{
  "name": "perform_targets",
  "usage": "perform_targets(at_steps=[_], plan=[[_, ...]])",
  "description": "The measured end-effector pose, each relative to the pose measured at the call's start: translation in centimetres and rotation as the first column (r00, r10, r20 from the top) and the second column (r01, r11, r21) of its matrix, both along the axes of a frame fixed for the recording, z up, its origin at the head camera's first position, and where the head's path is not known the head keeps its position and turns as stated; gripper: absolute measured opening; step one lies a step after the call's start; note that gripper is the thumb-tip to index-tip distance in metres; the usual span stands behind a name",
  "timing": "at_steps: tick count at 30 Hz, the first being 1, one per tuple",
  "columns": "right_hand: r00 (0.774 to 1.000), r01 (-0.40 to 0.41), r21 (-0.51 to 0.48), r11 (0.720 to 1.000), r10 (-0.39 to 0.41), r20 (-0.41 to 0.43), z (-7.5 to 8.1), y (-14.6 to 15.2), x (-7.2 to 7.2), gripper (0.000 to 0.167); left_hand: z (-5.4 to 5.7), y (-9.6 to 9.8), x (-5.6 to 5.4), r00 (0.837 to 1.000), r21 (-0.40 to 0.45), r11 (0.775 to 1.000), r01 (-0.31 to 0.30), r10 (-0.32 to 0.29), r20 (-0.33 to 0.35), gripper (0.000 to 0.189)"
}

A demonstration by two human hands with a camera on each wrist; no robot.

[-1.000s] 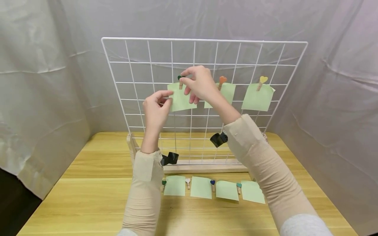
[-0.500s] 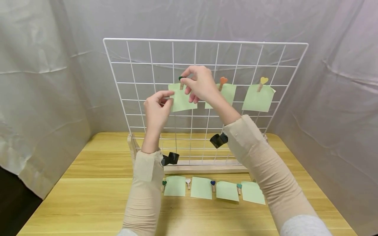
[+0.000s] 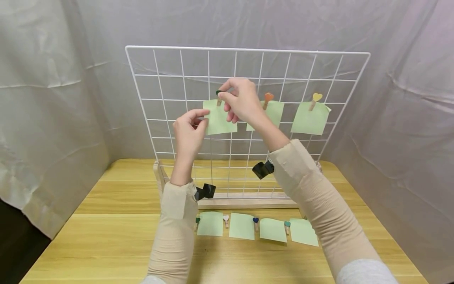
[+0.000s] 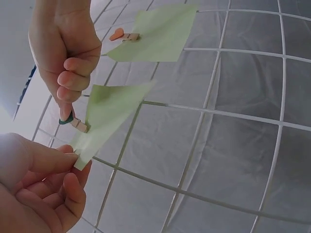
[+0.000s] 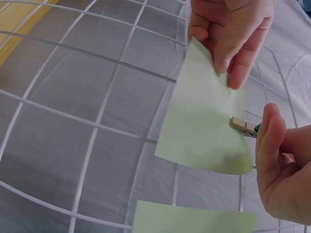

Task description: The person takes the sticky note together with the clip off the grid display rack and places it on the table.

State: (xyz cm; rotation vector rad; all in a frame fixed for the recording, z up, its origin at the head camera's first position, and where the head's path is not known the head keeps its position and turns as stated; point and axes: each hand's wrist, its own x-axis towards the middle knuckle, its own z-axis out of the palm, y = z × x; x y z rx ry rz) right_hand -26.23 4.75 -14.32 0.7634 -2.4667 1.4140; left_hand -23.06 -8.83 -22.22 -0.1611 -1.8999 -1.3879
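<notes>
My left hand pinches the left edge of a pale green paper note against the white wire grid. Thumb and forefinger of my right hand pinch the dark green heart end of a small wooden clothespin. The clothespin's wooden tip lies over the note's top edge in the right wrist view. Just right of my right hand, a second note hangs from an orange heart clothespin, partly hidden by that hand. Farther right, a third note hangs from a yellow heart clothespin.
On the wooden table, several green notes lie in a row before the grid's wooden base. Heart clothespins, one white, one dark blue, one teal, lie among them. Grey cloth surrounds the table.
The dark green clothespin in my right hand has shifted slightly up at the note's top edge. My left hand keeps its pinch on the note; the view itself drifts slightly.
</notes>
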Motion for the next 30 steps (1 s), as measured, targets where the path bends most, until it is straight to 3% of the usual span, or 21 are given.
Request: perform_targets(at_steps=[13, 21, 30], plan=[[0.994, -0.001, -0.074, 0.997, -0.007, -0.108, 0.2, 0.4, 0.6, 0.022, -0.1, -0.7, 1.2, 1.000, 0.019, 1.000, 0.003, -0.003, 0.006, 0.021], [0.983, -0.014, -0.086, 0.996, -0.002, -0.183, -0.6, 1.0, 0.9, 0.023, -0.5, -1.1, 1.7, 0.999, 0.030, 0.999, 0.029, -0.030, 0.023, 0.021], [0.982, -0.008, -0.078, 0.997, -0.007, -0.187, -2.3, 1.5, 1.3, 0.023, -1.7, -1.6, 2.5, 0.999, 0.053, 0.998, 0.025, -0.027, 0.038, 0.019]])
